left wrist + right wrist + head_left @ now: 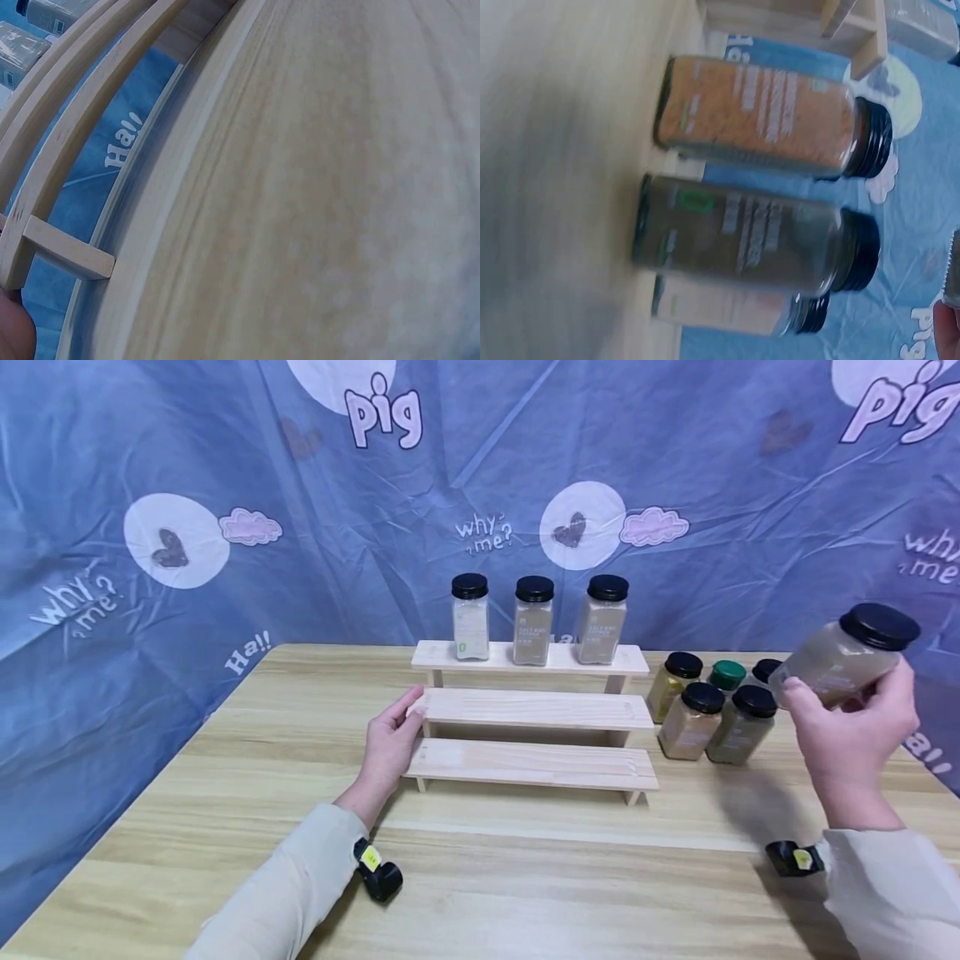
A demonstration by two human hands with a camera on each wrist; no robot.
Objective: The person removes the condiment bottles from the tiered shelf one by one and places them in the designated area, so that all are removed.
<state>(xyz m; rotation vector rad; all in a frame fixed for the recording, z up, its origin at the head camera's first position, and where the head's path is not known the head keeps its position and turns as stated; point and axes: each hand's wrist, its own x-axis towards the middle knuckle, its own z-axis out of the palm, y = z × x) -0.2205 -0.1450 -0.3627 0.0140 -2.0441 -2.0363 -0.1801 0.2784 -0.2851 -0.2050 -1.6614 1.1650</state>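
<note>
My right hand grips a black-capped spice jar, tilted and raised at the right in the head view. Only the edge of that jar shows in the right wrist view. With thumb and fingers my left hand holds the left end of the middle step of a three-tier wooden rack. On the rack's top step stand three black-capped jars: a white one at left, then a brownish-grey one and another like it.
Right of the rack several jars cluster on the wooden table, among them an orange-brown jar, a dark green-grey jar, a yellowish jar and a green-capped jar. A blue patterned cloth hangs behind.
</note>
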